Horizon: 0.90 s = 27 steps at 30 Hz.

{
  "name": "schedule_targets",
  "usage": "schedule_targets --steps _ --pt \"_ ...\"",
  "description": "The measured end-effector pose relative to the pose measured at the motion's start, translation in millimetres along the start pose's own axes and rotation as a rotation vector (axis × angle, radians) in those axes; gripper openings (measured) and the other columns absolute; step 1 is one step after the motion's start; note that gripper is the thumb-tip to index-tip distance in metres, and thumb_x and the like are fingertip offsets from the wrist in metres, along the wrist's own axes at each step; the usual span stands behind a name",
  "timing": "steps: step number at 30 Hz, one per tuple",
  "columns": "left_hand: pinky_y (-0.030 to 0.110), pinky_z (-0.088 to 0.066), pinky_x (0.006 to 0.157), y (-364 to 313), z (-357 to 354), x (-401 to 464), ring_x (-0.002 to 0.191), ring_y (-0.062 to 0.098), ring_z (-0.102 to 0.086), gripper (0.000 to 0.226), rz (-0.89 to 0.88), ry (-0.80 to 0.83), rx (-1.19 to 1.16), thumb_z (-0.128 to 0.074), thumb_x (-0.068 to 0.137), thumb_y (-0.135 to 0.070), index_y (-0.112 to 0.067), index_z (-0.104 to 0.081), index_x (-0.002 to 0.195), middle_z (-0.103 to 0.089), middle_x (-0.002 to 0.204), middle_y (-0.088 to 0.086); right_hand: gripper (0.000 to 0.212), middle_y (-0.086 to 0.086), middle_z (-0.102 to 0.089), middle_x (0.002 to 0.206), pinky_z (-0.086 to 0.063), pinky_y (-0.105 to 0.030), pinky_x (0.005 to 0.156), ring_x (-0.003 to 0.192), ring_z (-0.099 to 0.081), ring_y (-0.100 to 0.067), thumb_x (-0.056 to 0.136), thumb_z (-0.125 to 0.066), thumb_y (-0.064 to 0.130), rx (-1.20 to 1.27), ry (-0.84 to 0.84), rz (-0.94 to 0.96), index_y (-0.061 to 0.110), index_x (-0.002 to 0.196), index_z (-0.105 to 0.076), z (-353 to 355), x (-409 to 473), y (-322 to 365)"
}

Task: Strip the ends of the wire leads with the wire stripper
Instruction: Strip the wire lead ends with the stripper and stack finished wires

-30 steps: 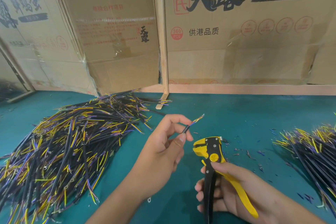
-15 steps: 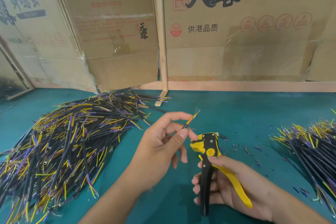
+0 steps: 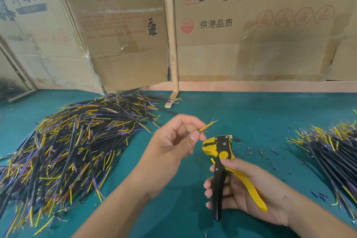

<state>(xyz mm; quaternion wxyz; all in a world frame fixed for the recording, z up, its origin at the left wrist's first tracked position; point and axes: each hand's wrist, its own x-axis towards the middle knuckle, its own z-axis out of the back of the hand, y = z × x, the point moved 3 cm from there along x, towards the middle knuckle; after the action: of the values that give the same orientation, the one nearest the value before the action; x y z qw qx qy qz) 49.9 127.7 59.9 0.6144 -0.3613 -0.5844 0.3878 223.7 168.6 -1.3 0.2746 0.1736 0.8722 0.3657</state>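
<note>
The wire stripper (image 3: 222, 152) stands roughly upright over the green table (image 3: 251, 114), its yellow and black head uppermost and its jaws facing left. The right hand (image 3: 249, 193) grips the stripper from the right, fingers curled round the black handle and the thumb lying across near the yellow pivot button, while the yellow handle runs down along the palm. Just up and left of the stripper head, the left hand (image 3: 173, 145) pinches a wire lead (image 3: 206, 126) between thumb and fingertips; the lead's yellow end points up and to the right, with bare strands fraying at its tip, close to the stripper jaws but not in them. Far left of the stripper lies a large pile of wire leads (image 3: 67, 150), black with yellow and purple ends. Well to the right of the stripper a smaller pile of leads (image 3: 332, 152) lies at the table's edge. Small bits of insulation (image 3: 258, 152) are scattered on the table between the stripper and that right pile. Behind the stripper, cardboard boxes (image 3: 251, 35) stand along the table's back.
</note>
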Motion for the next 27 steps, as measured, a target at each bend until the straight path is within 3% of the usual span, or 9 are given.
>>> schedule_targets --steps 8,15,18,20,23,27 --pt "0.016 -0.041 0.069 -1 0 0 0.072 0.007 -0.048 0.016 0.016 0.069 0.117 -0.054 0.098 -0.015 -0.027 -0.065 0.1 -0.065 0.09 -0.007 0.043 -0.036 -0.061 0.102 -0.054 -0.058 0.081 0.087 -0.065 -0.045 0.08 -0.071 0.027 0.006 0.002 -0.003 0.003 0.11 -0.054 2 1 0" --pt "0.034 -0.043 0.072 4 -5 -6 0.084 0.017 -0.046 0.013 0.055 0.228 0.402 -0.042 0.103 -0.023 -0.032 -0.05 0.105 -0.055 0.096 -0.013 0.042 -0.036 -0.061 0.102 -0.054 -0.057 0.081 0.087 -0.065 -0.044 0.081 -0.071 0.027 0.013 0.016 -0.001 0.004 0.111 -0.053 3 2 -1" --pt "0.023 -0.037 0.061 7 -6 -8 0.07 0.008 -0.041 0.013 0.057 0.254 0.415 -0.039 0.105 -0.022 -0.031 -0.048 0.107 -0.052 0.091 -0.021 0.042 -0.035 -0.061 0.103 -0.054 -0.057 0.083 0.088 -0.065 -0.043 0.082 -0.07 0.027 0.007 0.013 0.001 0.004 0.112 -0.051 3 2 -1" --pt "0.024 -0.035 0.06 7 -6 -8 0.064 0.01 -0.036 0.013 0.068 0.256 0.393 -0.038 0.106 -0.02 -0.029 -0.048 0.106 -0.05 0.085 -0.022 0.042 -0.035 -0.061 0.102 -0.054 -0.057 0.083 0.088 -0.065 -0.043 0.082 -0.07 0.028 0.0 0.004 0.0 0.005 0.112 -0.051 3 2 0" --pt "0.022 -0.035 0.059 3 -6 -8 0.064 0.007 -0.034 0.019 0.045 0.256 0.418 -0.037 0.107 -0.016 -0.03 -0.048 0.101 -0.05 0.08 -0.025 0.036 -0.035 -0.061 0.102 -0.054 -0.057 0.083 0.087 -0.066 -0.043 0.088 -0.066 0.027 0.001 0.003 -0.002 0.005 0.112 -0.051 3 2 0" --pt "0.007 -0.035 0.061 -1 -10 -6 0.064 -0.002 -0.043 0.021 0.033 0.246 0.44 -0.038 0.105 -0.004 -0.02 -0.05 0.097 -0.052 0.076 -0.03 0.031 -0.034 -0.062 0.102 -0.054 -0.057 0.083 0.087 -0.066 -0.043 0.095 -0.059 0.027 -0.007 0.007 -0.007 0.004 0.113 -0.05 4 1 -1"
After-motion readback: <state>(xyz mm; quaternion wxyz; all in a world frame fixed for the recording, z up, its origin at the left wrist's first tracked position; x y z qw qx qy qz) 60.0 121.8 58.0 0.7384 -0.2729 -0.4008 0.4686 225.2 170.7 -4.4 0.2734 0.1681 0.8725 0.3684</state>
